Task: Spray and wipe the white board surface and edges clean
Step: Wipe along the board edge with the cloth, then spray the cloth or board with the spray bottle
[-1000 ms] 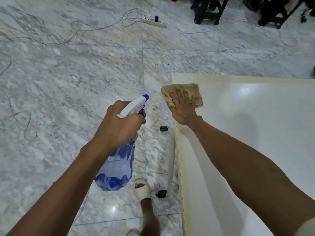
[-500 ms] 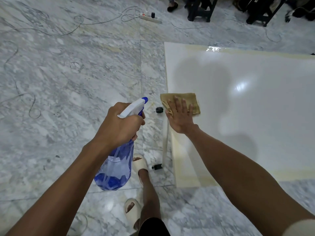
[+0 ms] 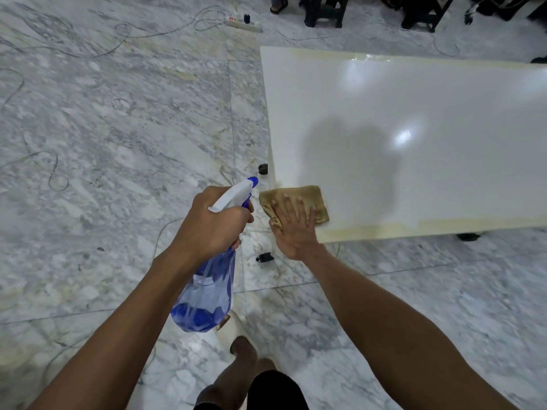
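Note:
A glossy white board point(image 3: 414, 143) lies flat on a low wheeled frame, with yellowish strips along its near and far edges. A folded tan cloth point(image 3: 310, 196) rests on the board's near left corner. My right hand point(image 3: 293, 226) presses flat on the cloth, fingers spread. My left hand point(image 3: 213, 220) grips the white trigger head of a blue translucent spray bottle point(image 3: 207, 291), held over the floor just left of the board, nozzle pointing toward the cloth.
Marble floor point(image 3: 118, 143) surrounds the board. Thin cables trail across it at left, and a power strip point(image 3: 242, 25) lies at the far side. Dark chair legs point(image 3: 322, 10) stand at the top. Black casters point(image 3: 262, 168) sit under the board's left edge. My leg point(image 3: 242, 374) shows below.
My right hand has slid the cloth along the board's left edge from the far corner to the near corner. I have stepped back, so more of the board shows. The bottle stays gripped.

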Motion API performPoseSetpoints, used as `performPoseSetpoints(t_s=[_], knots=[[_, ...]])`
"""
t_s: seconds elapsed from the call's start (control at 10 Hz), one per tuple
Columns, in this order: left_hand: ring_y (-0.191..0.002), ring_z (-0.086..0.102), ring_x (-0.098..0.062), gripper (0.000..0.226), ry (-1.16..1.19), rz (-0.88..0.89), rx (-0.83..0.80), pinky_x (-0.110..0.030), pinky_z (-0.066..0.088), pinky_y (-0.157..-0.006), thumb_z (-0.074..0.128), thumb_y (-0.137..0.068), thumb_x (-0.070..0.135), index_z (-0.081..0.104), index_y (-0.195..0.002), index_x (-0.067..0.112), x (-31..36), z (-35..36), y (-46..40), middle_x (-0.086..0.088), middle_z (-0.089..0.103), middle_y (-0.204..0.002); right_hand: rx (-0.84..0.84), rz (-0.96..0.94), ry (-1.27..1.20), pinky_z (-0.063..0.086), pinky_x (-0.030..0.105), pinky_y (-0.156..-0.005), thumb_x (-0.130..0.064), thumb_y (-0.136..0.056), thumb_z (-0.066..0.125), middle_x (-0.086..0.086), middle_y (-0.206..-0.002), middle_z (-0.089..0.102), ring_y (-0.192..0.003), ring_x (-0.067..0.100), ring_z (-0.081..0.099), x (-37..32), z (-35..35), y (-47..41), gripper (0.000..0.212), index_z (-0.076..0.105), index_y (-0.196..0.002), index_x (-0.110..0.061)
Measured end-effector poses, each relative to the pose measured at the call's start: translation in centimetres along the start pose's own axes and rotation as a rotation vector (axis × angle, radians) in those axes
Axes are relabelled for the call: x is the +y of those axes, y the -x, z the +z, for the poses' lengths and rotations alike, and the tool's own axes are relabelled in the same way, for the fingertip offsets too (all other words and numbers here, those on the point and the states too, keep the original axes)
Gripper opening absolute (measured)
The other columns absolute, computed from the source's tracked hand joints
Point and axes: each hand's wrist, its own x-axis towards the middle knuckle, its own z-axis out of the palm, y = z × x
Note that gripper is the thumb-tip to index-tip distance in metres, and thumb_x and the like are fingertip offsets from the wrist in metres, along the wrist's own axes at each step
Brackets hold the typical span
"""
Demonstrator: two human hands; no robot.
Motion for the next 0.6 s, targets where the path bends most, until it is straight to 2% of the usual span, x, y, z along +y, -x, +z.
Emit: performPoseSetpoints(t_s=[0.1, 0.2, 0.3, 0.4, 0.5, 0.6], knots=[[-0.045, 0.047, -0.025, 0.015, 0.013, 0.019, 0.007, -0.034, 0.043, -0.050, 0.052, -0.084, -0.006, 0.065, -0.088, -0.012, -0.4, 0.5, 2.5, -0.023, 0.073, -0.086, 0.004, -0.002, 0.050, -0.002, 0.057, -0.119, -0.055, -0.100, 0.006, -0.001, -0.166, 0.003, -0.153, 0.029, 0.001, -0.3, 1.8, 4.2, 0.059, 0.005, -0.155, -0.035], [-0.042, 0.047, -0.021, 0.017, 0.009, 0.042, 0.013, -0.032, 0.043, -0.047, 0.050, -0.083, -0.006, 0.066, -0.088, -0.010, -1.1, 1.2, 5.2, -0.022, 0.074, -0.086, -0.013, 0.024, 0.030, 0.012, 0.059, -0.114, -0.050, -0.103, 0.004, -0.001, -0.162, 0.018, -0.150, 0.031, 0.017, 0.0, 4.0, 7.1, 0.054, 0.012, -0.154, -0.035], [-0.038, 0.047, -0.016, 0.016, 0.016, 0.031, 0.025, -0.030, 0.044, -0.046, 0.052, -0.081, -0.006, 0.067, -0.086, -0.009, -1.0, 2.1, 8.1, -0.029, 0.072, -0.088, -0.023, -0.024, -0.006, 0.006, 0.055, -0.118, -0.044, -0.106, 0.009, -0.008, -0.162, 0.005, -0.152, 0.025, 0.007, -0.7, 3.8, 11.6, 0.051, 0.019, -0.155, -0.032], [-0.038, 0.049, -0.016, 0.016, 0.021, 0.017, 0.006, -0.029, 0.046, -0.045, 0.052, -0.081, -0.004, 0.067, -0.085, -0.009, -1.3, 2.6, 11.2, -0.028, 0.073, -0.089, -0.352, 0.183, -0.422, -0.002, 0.049, -0.122, -0.034, -0.108, 0.021, -0.003, -0.163, -0.011, -0.151, 0.023, -0.006, -1.0, 3.4, 15.6, 0.051, 0.009, -0.157, -0.025], [-0.048, 0.054, -0.023, 0.021, 0.031, -0.006, -0.004, -0.031, 0.046, -0.048, 0.053, -0.074, 0.004, 0.067, -0.083, -0.008, -1.7, 2.2, 13.4, -0.030, 0.072, -0.088, -0.406, 0.520, -1.140, 0.037, 0.037, -0.106, -0.056, -0.103, 0.025, 0.001, -0.123, 0.059, -0.115, 0.019, 0.056, -1.2, 2.0, 18.1, 0.067, 0.039, -0.149, -0.010], [-0.051, 0.054, -0.025, 0.016, -0.012, -0.001, -0.005, -0.032, 0.047, -0.048, 0.052, -0.081, -0.004, 0.067, -0.085, -0.009, -1.7, 1.9, 14.9, -0.029, 0.073, -0.088, -0.321, 0.498, -1.617, 0.051, 0.040, -0.095, -0.061, -0.100, 0.030, 0.010, -0.118, 0.070, -0.113, 0.029, 0.064, -1.5, -1.1, 18.8, 0.065, 0.060, -0.133, -0.014]])
